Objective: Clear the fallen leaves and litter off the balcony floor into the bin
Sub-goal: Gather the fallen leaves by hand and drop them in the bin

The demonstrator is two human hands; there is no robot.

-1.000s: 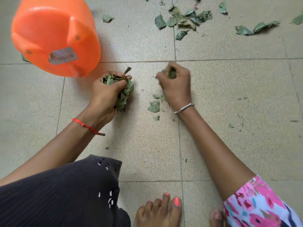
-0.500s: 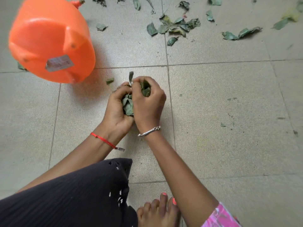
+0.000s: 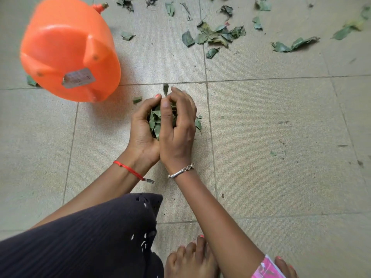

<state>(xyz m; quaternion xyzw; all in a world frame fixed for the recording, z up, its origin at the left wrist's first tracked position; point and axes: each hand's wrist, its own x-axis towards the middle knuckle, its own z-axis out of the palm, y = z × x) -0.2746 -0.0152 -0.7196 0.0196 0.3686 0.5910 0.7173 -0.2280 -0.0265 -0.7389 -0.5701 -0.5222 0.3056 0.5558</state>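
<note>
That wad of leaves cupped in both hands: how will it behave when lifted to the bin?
The leaf wad looks dry, curled and loose, so it is probably light and springy. Bits poke out past the right hand and left hand, so some may shed.

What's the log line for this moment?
hands: left and right cupped on leaves | bin: upper left, apart | floor: more loose leaves ahead
</note>
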